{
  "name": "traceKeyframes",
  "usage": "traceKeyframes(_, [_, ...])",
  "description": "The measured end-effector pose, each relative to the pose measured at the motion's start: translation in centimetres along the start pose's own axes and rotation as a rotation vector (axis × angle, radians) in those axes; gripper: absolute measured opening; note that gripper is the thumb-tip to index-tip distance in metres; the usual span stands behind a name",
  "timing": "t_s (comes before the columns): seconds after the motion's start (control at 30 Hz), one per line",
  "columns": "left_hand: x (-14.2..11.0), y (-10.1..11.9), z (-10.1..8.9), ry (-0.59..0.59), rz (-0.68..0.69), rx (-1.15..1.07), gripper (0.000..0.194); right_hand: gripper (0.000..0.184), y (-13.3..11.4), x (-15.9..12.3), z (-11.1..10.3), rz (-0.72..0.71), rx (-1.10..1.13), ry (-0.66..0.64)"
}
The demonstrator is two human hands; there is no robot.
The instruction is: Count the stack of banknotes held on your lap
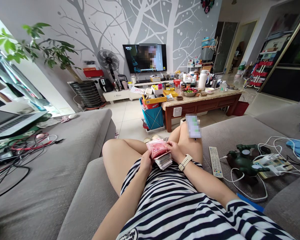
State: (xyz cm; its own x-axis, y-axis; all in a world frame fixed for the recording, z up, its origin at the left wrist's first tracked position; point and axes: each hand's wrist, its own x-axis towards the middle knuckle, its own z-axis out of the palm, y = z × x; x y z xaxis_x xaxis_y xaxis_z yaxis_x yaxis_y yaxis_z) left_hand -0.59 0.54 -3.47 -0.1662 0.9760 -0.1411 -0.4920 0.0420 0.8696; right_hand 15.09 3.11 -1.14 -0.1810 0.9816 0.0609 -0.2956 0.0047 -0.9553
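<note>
I sit on a grey sofa [65, 180] with a thick stack of pink banknotes [159, 152] held over my lap. My left hand [146, 163] grips the stack from the left and below. From the right, my right hand [174, 151], with a white watch on its wrist, closes its fingers on the top notes. A phone [193, 126] rests on my right knee.
A white remote [215, 161], a green toy [243, 161] and white cables lie on the sofa to my right. A laptop [12, 121] and cords sit at the left. Ahead stand a cluttered wooden coffee table [202, 103], a blue bin, a fan and a TV.
</note>
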Motion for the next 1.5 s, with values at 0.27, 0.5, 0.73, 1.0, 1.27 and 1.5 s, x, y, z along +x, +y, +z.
traceKeyframes(0.27, [0.0, 0.0, 0.0, -0.021, -0.004, -0.01, 0.033, 0.036, 0.2, 0.2, 0.0, 0.0, -0.02, 0.048])
traceKeyframes(0.5, [0.3, 0.1, 0.0, 0.007, -0.02, -0.044, 0.03, 0.029, 0.7, 0.4, -0.5, -0.029, 0.041, 0.005])
traceKeyframes(0.73, [0.2, 0.2, 0.1, -0.007, -0.02, -0.017, 0.034, 0.029, 1.0, 0.6, -0.6, -0.031, 0.071, -0.017])
traceKeyframes(1.0, [0.4, -0.1, -0.2, 0.009, -0.002, -0.004, 0.031, 0.032, 1.0, 0.6, -0.5, -0.028, 0.041, 0.002])
traceKeyframes(1.27, [0.8, -0.4, -0.4, 0.002, 0.0, -0.018, 0.032, 0.033, 0.8, 0.4, -0.3, -0.036, 0.089, -0.011])
traceKeyframes(1.5, [0.1, 0.2, 0.1, -0.002, -0.008, -0.035, 0.031, 0.035, 0.5, 0.3, -0.3, -0.07, 0.003, -0.019])
